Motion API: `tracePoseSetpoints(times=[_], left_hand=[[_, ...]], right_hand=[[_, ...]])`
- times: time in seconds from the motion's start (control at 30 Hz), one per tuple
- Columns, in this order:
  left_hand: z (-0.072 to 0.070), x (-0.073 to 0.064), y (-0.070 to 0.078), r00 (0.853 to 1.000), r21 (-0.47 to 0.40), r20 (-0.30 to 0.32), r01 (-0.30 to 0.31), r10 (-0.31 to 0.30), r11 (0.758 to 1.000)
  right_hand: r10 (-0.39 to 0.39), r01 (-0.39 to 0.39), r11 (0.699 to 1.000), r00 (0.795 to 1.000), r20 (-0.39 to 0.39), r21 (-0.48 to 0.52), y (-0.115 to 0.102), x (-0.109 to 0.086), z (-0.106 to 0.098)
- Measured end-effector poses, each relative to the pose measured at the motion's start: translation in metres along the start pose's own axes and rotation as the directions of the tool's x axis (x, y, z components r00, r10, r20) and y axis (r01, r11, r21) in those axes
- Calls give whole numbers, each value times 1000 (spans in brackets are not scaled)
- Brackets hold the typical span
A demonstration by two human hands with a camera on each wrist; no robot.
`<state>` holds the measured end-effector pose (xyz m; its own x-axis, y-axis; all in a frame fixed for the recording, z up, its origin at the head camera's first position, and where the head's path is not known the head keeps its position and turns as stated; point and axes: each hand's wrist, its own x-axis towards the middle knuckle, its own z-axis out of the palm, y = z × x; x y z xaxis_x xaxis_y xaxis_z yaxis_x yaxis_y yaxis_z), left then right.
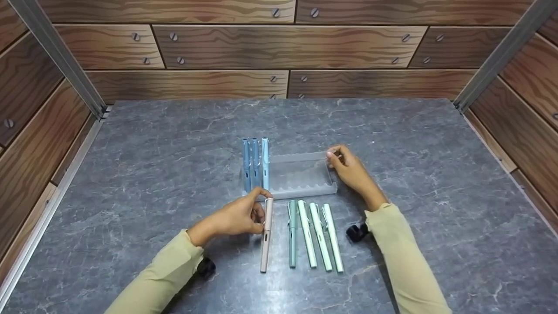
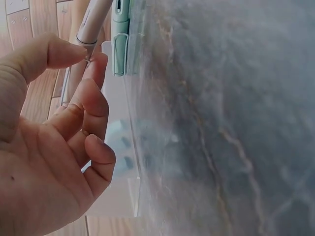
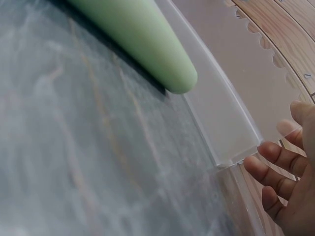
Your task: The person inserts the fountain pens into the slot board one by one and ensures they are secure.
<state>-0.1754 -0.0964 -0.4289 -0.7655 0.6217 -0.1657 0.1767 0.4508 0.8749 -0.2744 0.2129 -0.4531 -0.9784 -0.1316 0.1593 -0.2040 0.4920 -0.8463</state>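
My left hand (image 1: 237, 216) pinches a pale pinkish-beige pen (image 1: 265, 250) between thumb and fingers, its capped end towards the tray; the left wrist view shows the other fingers curled beneath. At the near corner of the clear plastic pen tray (image 1: 305, 192), my right hand (image 1: 352, 172) grips the far right edge with thumb and fingertips, also seen on the tray (image 3: 221, 123) in the right wrist view. Two dark blue pens (image 1: 246, 163) and a light blue pen (image 1: 265, 161) lie side by side in the tray's left slots.
Nearer me than the tray, a dark green pen (image 1: 292, 235) and three light green pens (image 1: 320, 237) lie in a row on the grey marbled table (image 1: 174, 131). Wood-patterned walls (image 1: 287, 43) with metal corner posts enclose the table.
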Motion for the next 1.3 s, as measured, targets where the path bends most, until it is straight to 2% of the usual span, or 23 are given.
tracePoseSetpoints(times=[0.27,0.47,0.63,0.9,1.03,1.07,1.3], left_hand=[[-4,3,1,1000,-78,10,-1,2,997],[-8,4,4,1000,-98,-20,7,-9,995],[-10,6,3,999,-126,-30,-18,15,992],[-11,9,5,995,-130,-87,-68,57,989],[-11,9,9,990,-149,-126,-75,57,986],[-11,10,10,989,-153,-136,-77,56,985],[-12,15,20,975,-148,-214,-90,56,985]], right_hand=[[0,0,1000,1000,3,2,2,1,0],[6,-6,1000,1000,15,3,1,1,-1],[24,-24,1000,1000,11,19,-2,1,0],[27,-27,1000,1000,17,15,-37,-14,-3],[25,-26,1000,999,24,16,-43,-17,-4],[26,-27,1000,999,24,17,-42,-17,-4],[1,-1,1000,1000,16,9,0,0,0]])
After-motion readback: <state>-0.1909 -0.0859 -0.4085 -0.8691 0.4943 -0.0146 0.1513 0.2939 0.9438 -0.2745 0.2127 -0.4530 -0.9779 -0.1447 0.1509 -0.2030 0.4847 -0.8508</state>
